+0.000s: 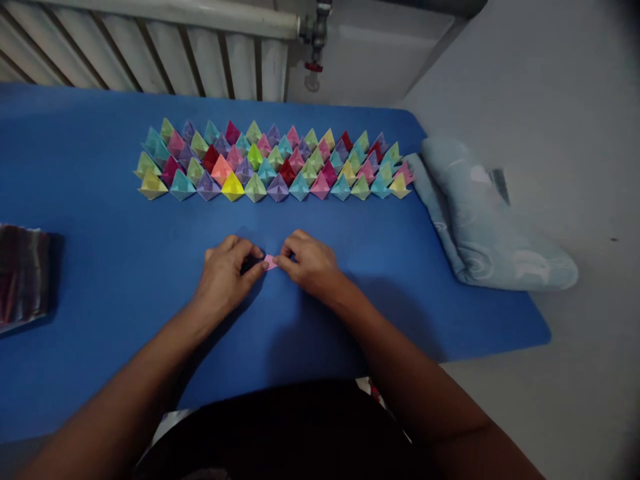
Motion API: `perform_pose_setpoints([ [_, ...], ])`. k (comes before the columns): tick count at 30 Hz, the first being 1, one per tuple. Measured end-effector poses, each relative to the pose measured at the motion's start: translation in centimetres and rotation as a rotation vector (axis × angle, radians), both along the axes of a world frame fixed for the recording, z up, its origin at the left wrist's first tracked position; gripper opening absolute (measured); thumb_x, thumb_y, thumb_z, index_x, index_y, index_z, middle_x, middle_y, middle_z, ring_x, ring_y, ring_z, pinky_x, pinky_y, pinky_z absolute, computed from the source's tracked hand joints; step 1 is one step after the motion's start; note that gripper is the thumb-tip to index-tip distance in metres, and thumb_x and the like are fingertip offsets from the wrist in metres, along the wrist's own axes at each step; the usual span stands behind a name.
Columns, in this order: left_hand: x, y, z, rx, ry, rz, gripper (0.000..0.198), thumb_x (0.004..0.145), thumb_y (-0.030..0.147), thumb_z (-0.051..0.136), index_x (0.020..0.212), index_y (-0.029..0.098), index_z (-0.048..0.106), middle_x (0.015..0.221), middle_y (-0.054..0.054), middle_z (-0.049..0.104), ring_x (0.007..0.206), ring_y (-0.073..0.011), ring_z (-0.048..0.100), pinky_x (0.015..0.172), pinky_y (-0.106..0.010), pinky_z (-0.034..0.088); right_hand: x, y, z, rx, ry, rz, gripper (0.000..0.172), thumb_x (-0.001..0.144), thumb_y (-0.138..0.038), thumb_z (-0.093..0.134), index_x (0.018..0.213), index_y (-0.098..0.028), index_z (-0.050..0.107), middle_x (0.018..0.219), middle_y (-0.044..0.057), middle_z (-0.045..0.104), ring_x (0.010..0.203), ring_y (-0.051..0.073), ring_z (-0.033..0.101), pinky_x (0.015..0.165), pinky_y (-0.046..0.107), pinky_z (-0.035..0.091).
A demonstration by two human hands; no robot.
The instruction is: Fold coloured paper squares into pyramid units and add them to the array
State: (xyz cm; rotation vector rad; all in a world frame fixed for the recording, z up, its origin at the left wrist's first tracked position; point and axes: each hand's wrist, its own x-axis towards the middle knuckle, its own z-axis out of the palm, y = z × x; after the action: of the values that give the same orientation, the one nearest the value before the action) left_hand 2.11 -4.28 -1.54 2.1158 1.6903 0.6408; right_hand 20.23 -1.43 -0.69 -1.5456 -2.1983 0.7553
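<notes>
A small piece of folded pink paper [271, 262] is pinched between my two hands, just above or on the blue table. My left hand [227, 267] grips its left end with thumb and forefinger. On the other end, the thumb and fingers of my right hand [310, 262] are closed, partly covering the paper. Beyond my hands stand several rows of folded paper boats [255, 189] in yellow, green, blue, purple, pink and red, packed close together with their points up.
The blue table [125, 267] reaches back to a white radiator [190, 57] with a red-handled valve [314, 67]. A dark box-like bundle [23, 277] lies at the left edge. On the right, a rolled light-blue blanket [480, 220] overhangs the table's edge beside the wall.
</notes>
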Motion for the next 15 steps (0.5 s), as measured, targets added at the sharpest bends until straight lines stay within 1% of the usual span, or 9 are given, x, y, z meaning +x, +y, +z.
perform_pose_setpoints([
  [2, 0.0, -1.0, -0.2, 0.120, 0.047, -0.072, 0.016, 0.093, 0.028, 0.054, 0.097, 0.023, 0.069, 0.097, -0.005, 0.069, 0.089, -0.0218, 0.061, 0.080, -0.038, 0.043, 0.0, 0.1, 0.0, 0.002, -0.015, 0.008, 0.018, 0.087, -0.029, 0.065, 0.073, -0.019, 0.061, 0.083, 0.000, 0.056, 0.070, 0.012, 0.049, 0.062, 0.028, 0.031],
  [5, 0.0, -2.5, -0.4, 0.239, 0.168, -0.159, 0.025, 0.097, 0.025, 0.046, 0.104, 0.022, 0.070, 0.106, -0.009, 0.071, 0.093, -0.0241, 0.061, 0.079, -0.040, 0.044, -0.1, 0.1, -0.1, 0.008, -0.031, 0.011, 0.018, 0.088, -0.029, 0.063, 0.074, -0.019, 0.062, 0.085, 0.001, 0.057, 0.071, 0.013, 0.049, 0.063, 0.028, 0.032],
  [10, 0.4, -4.1, -0.5, 0.281, 0.221, -0.130, 0.031, 0.100, 0.025, 0.042, 0.118, 0.019, 0.067, 0.112, -0.012, 0.071, 0.094, -0.0256, 0.063, 0.079, -0.041, 0.045, -0.1, 0.1, -0.2, 0.014, -0.042, 0.012, 0.016, 0.088, -0.027, 0.062, 0.075, -0.019, 0.062, 0.086, 0.001, 0.058, 0.072, 0.014, 0.050, 0.062, 0.028, 0.032],
  [15, 0.8, -4.6, -0.8, 0.298, 0.278, -0.091, 0.033, 0.100, 0.025, 0.040, 0.120, 0.014, 0.065, 0.114, -0.016, 0.070, 0.090, -0.0276, 0.063, 0.077, -0.043, 0.045, 0.0, 0.0, -0.1, 0.019, -0.034, 0.016, 0.018, 0.089, -0.030, 0.061, 0.075, -0.019, 0.062, 0.086, 0.001, 0.058, 0.072, 0.014, 0.050, 0.064, 0.029, 0.033],
])
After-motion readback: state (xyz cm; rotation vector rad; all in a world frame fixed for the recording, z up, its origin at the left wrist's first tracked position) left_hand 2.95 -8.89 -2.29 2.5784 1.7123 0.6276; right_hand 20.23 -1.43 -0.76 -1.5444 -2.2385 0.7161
